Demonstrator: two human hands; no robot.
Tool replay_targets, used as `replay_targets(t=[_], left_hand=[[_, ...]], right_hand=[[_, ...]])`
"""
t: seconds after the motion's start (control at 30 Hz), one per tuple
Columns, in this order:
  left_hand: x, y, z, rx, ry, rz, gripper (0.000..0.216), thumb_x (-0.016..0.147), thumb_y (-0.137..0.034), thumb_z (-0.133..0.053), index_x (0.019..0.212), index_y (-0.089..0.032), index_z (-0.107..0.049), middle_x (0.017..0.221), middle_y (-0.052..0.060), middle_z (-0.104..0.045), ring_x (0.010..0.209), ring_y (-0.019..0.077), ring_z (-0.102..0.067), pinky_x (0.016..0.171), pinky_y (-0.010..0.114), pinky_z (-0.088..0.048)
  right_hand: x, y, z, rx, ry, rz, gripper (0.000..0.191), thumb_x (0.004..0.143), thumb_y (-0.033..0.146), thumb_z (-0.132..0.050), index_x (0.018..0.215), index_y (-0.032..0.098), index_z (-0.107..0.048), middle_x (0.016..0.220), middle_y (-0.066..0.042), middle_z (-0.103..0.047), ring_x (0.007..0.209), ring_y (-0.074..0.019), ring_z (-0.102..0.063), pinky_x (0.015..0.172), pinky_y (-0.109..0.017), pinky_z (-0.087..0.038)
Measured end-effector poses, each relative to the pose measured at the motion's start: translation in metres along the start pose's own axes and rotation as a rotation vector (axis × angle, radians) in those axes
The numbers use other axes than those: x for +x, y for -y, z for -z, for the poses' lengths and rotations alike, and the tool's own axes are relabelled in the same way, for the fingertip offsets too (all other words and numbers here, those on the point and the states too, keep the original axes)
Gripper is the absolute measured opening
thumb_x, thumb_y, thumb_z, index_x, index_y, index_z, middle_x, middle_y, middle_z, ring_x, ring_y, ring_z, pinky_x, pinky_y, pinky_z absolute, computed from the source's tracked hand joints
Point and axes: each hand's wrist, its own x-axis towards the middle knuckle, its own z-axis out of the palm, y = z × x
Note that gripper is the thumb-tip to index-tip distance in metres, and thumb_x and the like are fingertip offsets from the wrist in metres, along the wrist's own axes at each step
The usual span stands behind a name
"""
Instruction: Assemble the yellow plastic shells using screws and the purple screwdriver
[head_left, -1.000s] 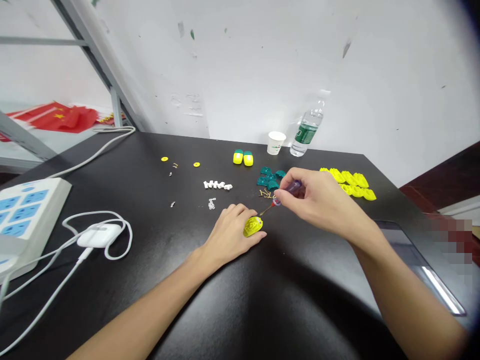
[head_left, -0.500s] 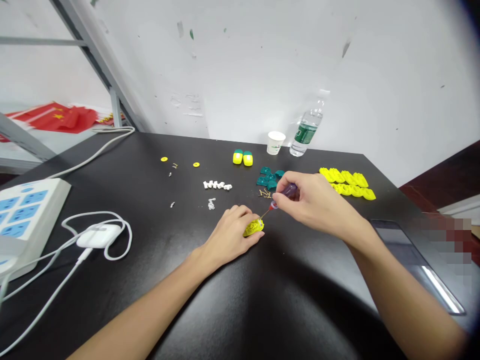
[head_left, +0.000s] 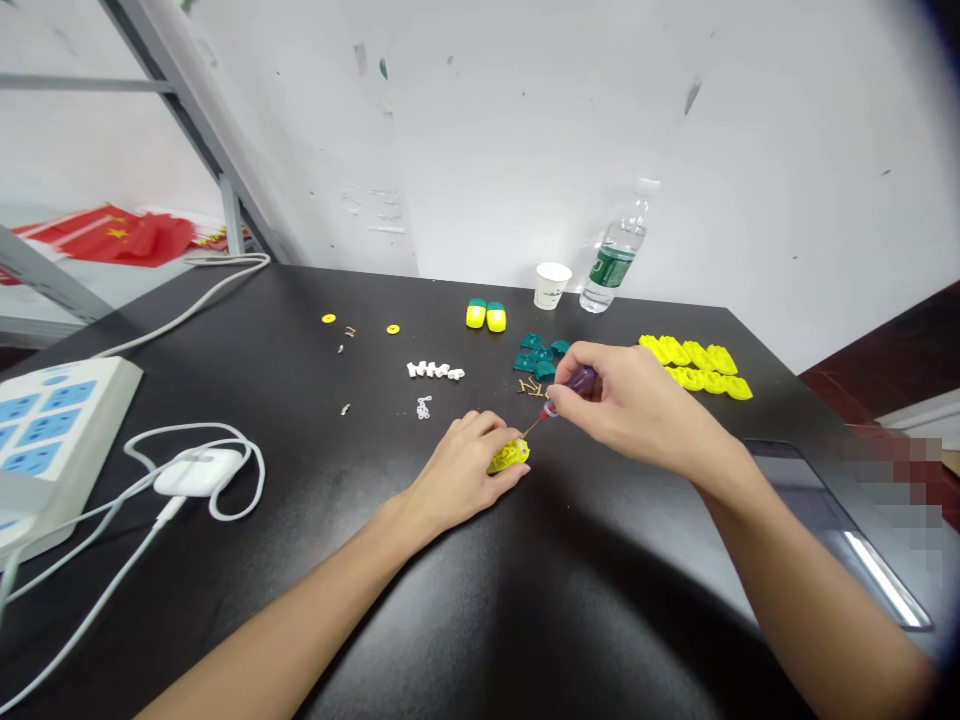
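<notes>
My left hand (head_left: 474, 462) is closed around a yellow plastic shell (head_left: 510, 457), pressing it against the dark table. Inside the shell are small fittings too fine to make out. In my right hand (head_left: 619, 400) is a screwdriver (head_left: 579, 381) with a purple handle, slanting down to the left. Its thin shaft reaches the far right end of the shell, and the tip seems to touch there. Just beyond the screwdriver lie brass-coloured pins or screws (head_left: 531, 387) and several dark green plastic covers (head_left: 538, 355).
Rows of yellow shells (head_left: 694, 365) lie at right, near a phone (head_left: 817, 520). White pieces (head_left: 435, 370) and clear links (head_left: 424, 407) sit beyond my left hand. Two yellow-green cases (head_left: 486, 316), a paper cup (head_left: 552, 287) and a bottle (head_left: 611, 262) stand at the back. A power strip (head_left: 75, 450) with cables occupies the left.
Hardly anything differs. My right hand and the screwdriver have shifted very slightly to the right; my left hand keeps the yellow shell in the same place.
</notes>
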Motion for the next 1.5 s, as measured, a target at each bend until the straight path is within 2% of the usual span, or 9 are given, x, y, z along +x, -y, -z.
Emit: replay_targets(t=[0.33, 0.8, 1.03, 1.23, 1.33, 1.47, 1.5], left_hand=[[0.001, -0.001, 0.0, 0.01, -0.002, -0.005, 0.03, 0.09, -0.036, -0.065, 0.115, -0.019, -0.066, 0.106, 0.006, -0.064, 0.094, 0.0229, -0.055, 0.085, 0.04, -0.046], [0.002, -0.003, 0.002, 0.014, 0.009, 0.002, 0.031, 0.09, -0.036, -0.065, 0.115, -0.018, -0.065, 0.107, 0.006, -0.065, 0.095, 0.0235, -0.055, 0.086, 0.041, -0.046], [0.002, -0.002, 0.001, 0.02, 0.011, -0.021, 0.029, 0.091, -0.035, -0.065, 0.115, -0.019, -0.065, 0.108, 0.005, -0.065, 0.094, 0.0229, -0.055, 0.085, 0.04, -0.046], [0.002, -0.001, 0.001, 0.039, 0.006, -0.028, 0.029, 0.09, -0.036, -0.065, 0.114, -0.02, -0.065, 0.109, 0.006, -0.065, 0.092, 0.0229, -0.055, 0.084, 0.04, -0.047], [0.002, -0.001, 0.001, 0.037, 0.013, -0.034, 0.029, 0.091, -0.036, -0.065, 0.115, -0.019, -0.064, 0.108, 0.006, -0.065, 0.091, 0.0228, -0.055, 0.083, 0.04, -0.047], [0.002, -0.001, 0.001, 0.038, 0.027, -0.037, 0.029, 0.092, -0.036, -0.063, 0.116, -0.02, -0.064, 0.109, 0.006, -0.064, 0.092, 0.0229, -0.054, 0.082, 0.04, -0.046], [0.002, -0.001, 0.001, 0.038, 0.03, -0.036, 0.029, 0.092, -0.036, -0.063, 0.116, -0.02, -0.064, 0.109, 0.006, -0.064, 0.092, 0.0229, -0.054, 0.082, 0.04, -0.046]], right_hand=[[-0.001, 0.002, -0.001, -0.01, 0.009, -0.002, 0.011, 0.084, 0.032, -0.059, 0.077, 0.024, -0.059, 0.066, 0.004, -0.066, 0.058, -0.0128, -0.055, 0.054, -0.027, -0.04], [0.0, 0.002, -0.003, -0.035, 0.016, 0.07, 0.009, 0.085, 0.028, -0.058, 0.077, 0.024, -0.059, 0.065, 0.005, -0.066, 0.059, -0.0123, -0.057, 0.057, -0.026, -0.04], [-0.001, 0.002, -0.006, -0.084, 0.007, 0.14, 0.012, 0.09, 0.032, -0.058, 0.083, 0.024, -0.055, 0.066, 0.004, -0.066, 0.062, -0.0141, -0.058, 0.059, -0.026, -0.037], [-0.001, 0.006, -0.014, -0.141, 0.001, 0.171, 0.022, 0.094, 0.041, -0.058, 0.086, 0.023, -0.05, 0.071, 0.001, -0.064, 0.066, -0.0162, -0.058, 0.062, -0.028, -0.038], [-0.001, 0.007, -0.016, -0.169, 0.013, 0.224, 0.018, 0.098, 0.037, -0.051, 0.09, 0.021, -0.048, 0.083, -0.003, -0.064, 0.073, -0.0177, -0.058, 0.067, -0.03, -0.04], [-0.003, 0.005, -0.017, -0.075, 0.087, 0.311, 0.003, 0.098, 0.022, -0.044, 0.101, 0.021, -0.046, 0.095, -0.005, -0.061, 0.079, -0.0176, -0.057, 0.07, -0.031, -0.042], [-0.004, 0.004, -0.017, -0.048, 0.1, 0.328, 0.008, 0.097, 0.018, -0.044, 0.104, 0.021, -0.046, 0.098, -0.006, -0.061, 0.08, -0.0176, -0.058, 0.071, -0.031, -0.043]])
